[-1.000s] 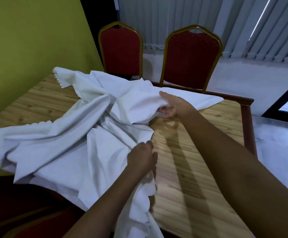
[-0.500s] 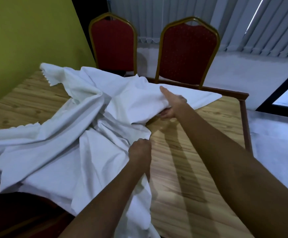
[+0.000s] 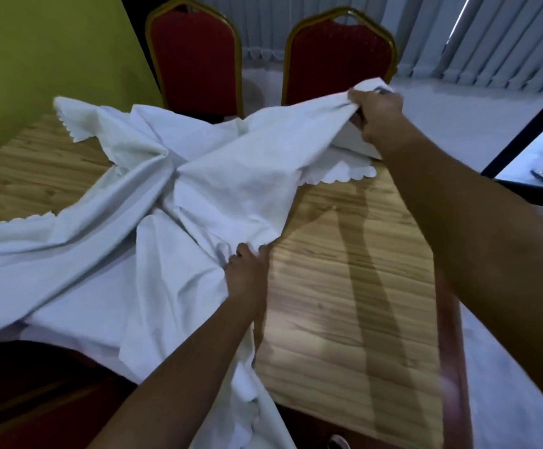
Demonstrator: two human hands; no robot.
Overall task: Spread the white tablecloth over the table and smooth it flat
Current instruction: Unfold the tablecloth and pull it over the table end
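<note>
A white tablecloth [image 3: 153, 222] with a scalloped hem lies bunched and creased over the left and middle of the wooden table [image 3: 354, 286]. My right hand [image 3: 377, 115] is raised above the far right corner of the table, closed on a fold of the cloth and holding it up, so the fabric stretches taut toward the middle. My left hand [image 3: 247, 270] grips a bunch of the cloth near the table's centre, low against the wood. Part of the cloth hangs over the near edge beside my left forearm.
Two red chairs with gold frames [image 3: 198, 53] [image 3: 341, 56] stand behind the far edge. A green wall [image 3: 36, 59] runs along the left. The table's dark raised rim [image 3: 451, 351] borders the right side, with pale floor and vertical blinds beyond.
My right hand has lifted its fold of cloth up and to the right, toward the far right corner, exposing a scalloped edge underneath. My left hand keeps its grip in about the same place.
</note>
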